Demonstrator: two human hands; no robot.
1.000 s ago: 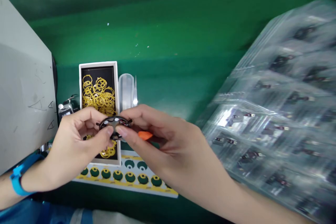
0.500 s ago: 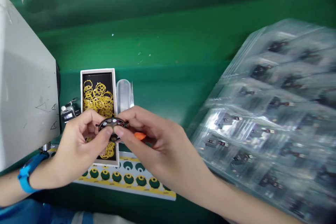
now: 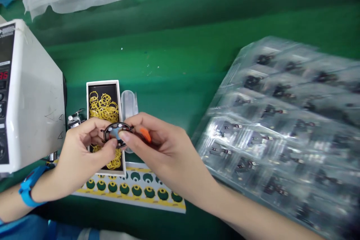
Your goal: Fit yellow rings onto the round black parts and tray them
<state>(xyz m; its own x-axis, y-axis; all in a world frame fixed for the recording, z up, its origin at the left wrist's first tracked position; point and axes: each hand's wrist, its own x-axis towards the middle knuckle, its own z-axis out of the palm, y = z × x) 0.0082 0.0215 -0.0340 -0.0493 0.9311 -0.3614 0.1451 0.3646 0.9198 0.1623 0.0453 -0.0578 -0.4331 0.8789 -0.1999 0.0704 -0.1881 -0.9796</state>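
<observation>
Between my two hands is a small round black ring-shaped part (image 3: 117, 124) with a pale bluish middle, tilted toward me. My left hand (image 3: 87, 150) pinches its left rim with thumb and fingers. From the other side my right hand (image 3: 160, 150) grips it, the thumb pressing near its centre. A small orange piece (image 3: 145, 135) sticks out among my right fingers; the rest of it is hidden. Below the ring lies a white-rimmed box (image 3: 120, 105) with a heap of yellow ring-shaped pieces (image 3: 104, 108), partly covered by my hands.
A sheet with yellow-edged round cut-outs (image 3: 152, 204) lies in front of the box. On the right are stacked clear trays (image 3: 253, 120) of small dark parts. A white machine (image 3: 42, 93) stands left, a small metal counter (image 3: 74, 120) beside it. A clear oblong dish (image 3: 128, 101) adjoins the box.
The camera view has shifted, bringing the machine's front panel into view. The black ring has tilted to show more of its pale middle. Both hands still hold it.
</observation>
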